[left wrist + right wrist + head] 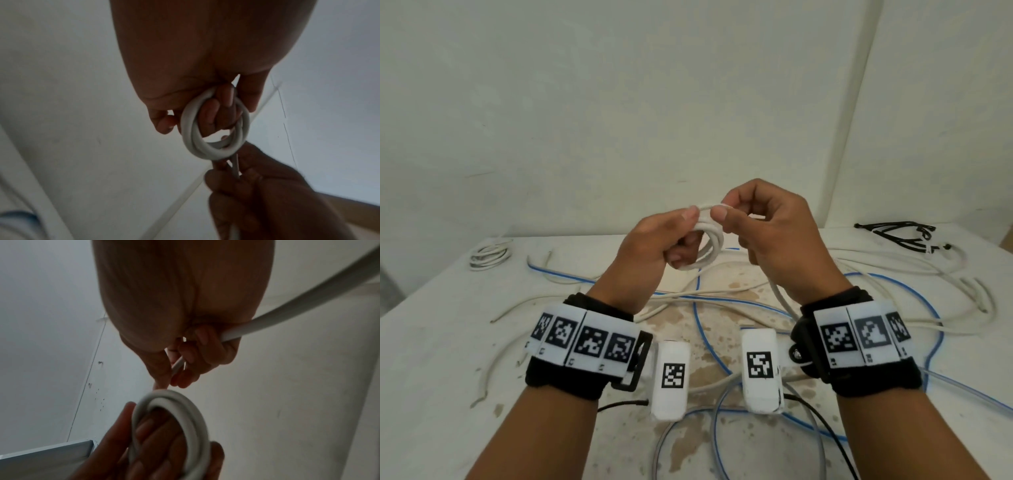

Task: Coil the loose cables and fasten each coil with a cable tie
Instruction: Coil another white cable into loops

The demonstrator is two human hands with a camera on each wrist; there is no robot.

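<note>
White cable coil [710, 241] gripped by left hand [654, 246], right hand [767, 233] pinching its strand; only head view shows table [431, 325].

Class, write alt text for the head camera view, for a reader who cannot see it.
Two hands hold a small white cable coil above a stained white table: the left hand grips the loops, the right hand pinches the cable at the top. Loose white and blue cables sprawl beneath.

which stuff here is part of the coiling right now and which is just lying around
In use:
left hand
right hand
white cable coil

Lying about:
blue cable
black cable ties
small white coil
table
</note>
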